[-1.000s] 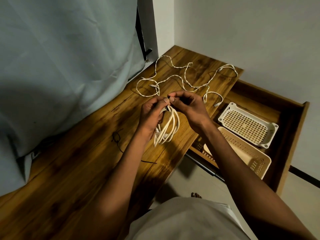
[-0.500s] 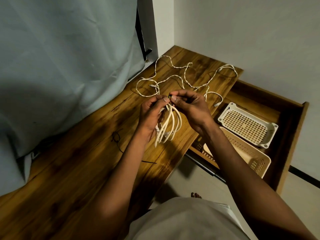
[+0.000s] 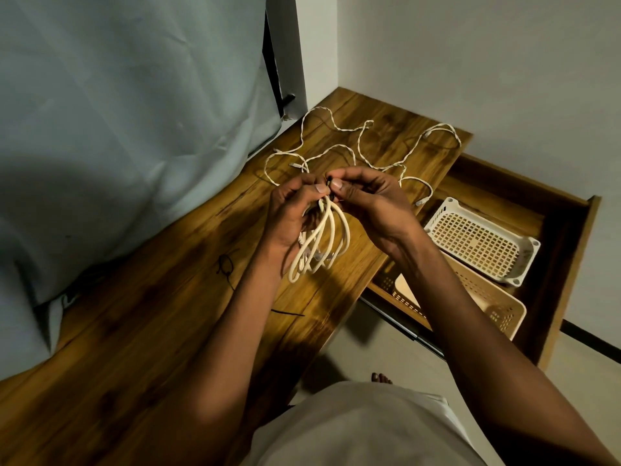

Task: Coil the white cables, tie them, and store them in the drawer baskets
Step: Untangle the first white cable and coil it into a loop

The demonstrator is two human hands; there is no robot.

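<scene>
Both hands meet above the tabletop (image 3: 168, 331): the left hand (image 3: 295, 210) grips the coil (image 3: 319, 243), the right hand (image 3: 366, 200) pinches a dark tie (image 3: 331, 179) at its top.

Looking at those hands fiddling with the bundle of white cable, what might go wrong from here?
Both the left hand and right hand pinch a small dark tie at the top of the coiled cable. If it slips, the hanging loops may spring apart. The loose cables lie just behind the hands and might snag in the bundle. The open drawer juts out beside the person's right arm, so it seems easy to bump.
</scene>
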